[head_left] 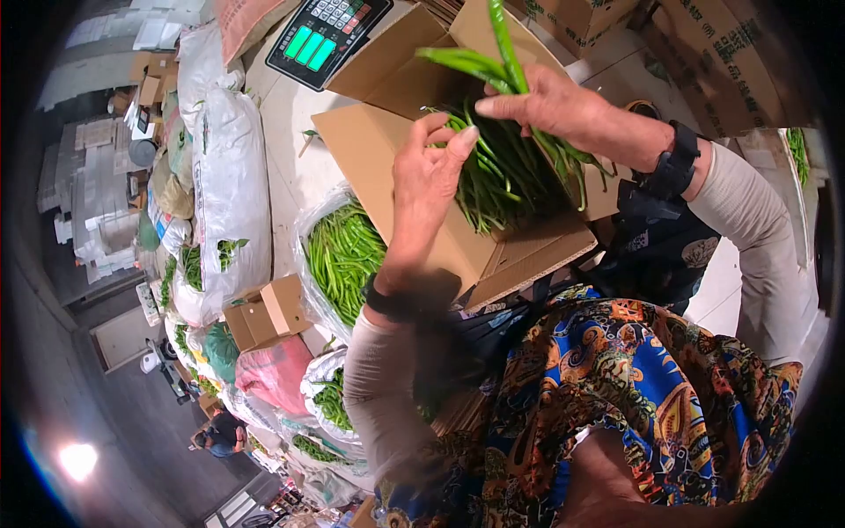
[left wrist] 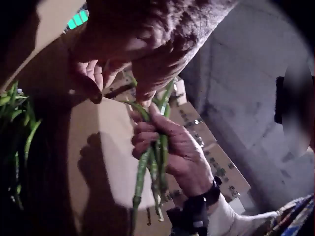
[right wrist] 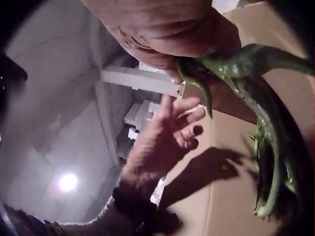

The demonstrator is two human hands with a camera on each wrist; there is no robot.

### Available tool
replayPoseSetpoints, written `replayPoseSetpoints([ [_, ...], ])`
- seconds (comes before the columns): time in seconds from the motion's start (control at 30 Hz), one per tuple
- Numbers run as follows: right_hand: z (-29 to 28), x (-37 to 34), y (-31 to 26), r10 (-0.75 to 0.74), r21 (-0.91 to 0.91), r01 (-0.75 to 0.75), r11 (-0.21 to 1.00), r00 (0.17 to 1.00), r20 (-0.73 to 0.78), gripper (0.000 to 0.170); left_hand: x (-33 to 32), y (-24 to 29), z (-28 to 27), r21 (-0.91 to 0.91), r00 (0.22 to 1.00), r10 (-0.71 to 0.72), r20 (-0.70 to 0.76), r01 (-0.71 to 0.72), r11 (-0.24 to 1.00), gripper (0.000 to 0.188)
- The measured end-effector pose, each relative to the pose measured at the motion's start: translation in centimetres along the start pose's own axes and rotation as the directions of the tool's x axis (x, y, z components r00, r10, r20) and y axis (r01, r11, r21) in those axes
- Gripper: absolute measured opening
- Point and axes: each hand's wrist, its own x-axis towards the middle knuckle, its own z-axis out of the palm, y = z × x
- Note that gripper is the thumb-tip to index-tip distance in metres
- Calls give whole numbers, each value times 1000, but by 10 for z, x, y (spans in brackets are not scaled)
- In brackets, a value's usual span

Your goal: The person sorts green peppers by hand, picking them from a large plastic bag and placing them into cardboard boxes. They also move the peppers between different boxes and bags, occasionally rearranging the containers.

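Observation:
My right hand (head_left: 554,101) grips several long green chili peppers (head_left: 508,48) over an open cardboard box (head_left: 352,145). Their ends stick out on both sides of the fist, and in the left wrist view the peppers (left wrist: 140,182) hang below the curled fingers. Inside the box lies a pile of more green peppers (head_left: 497,185). Above the box's left side is my left hand (head_left: 427,172), its thumb and fingers loosely bent. Nothing shows in that hand (right wrist: 157,140) in the right wrist view, where its fingers are spread apart.
Left of the box stands a clear plastic-lined bag of green peppers (head_left: 348,264). A digital scale (head_left: 321,40) with lit green displays is beyond the box. White sacks (head_left: 229,176), a pink sack (head_left: 273,374) and a small carton (head_left: 264,317) line the left. Another person (head_left: 224,436) is far off.

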Motion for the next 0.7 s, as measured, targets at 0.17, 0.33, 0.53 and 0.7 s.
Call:
replayPoseSetpoints([
  [0.17, 24, -6, 2, -81, -641, 12, 768, 994, -79, 55, -1, 18, 28, -118, 999, -37, 12, 39, 992, 58],
  [0.33, 25, -13, -2, -90, -665, 87, 742, 996, 30, 63, 3, 19, 28, -178, 996, -84, 36, 89, 980, 32],
  [0.53, 22, -10, 5, 14, -243, 34, 970, 981, 196, 60, 0, 12, 28, -293, 997, -77, -8, 71, 953, 16],
  [0.7, 10, 4, 6, 184, 394, -321, 861, 920, 346, 23, 1, 20, 7, -443, 987, -150, 58, 160, 882, 12],
])
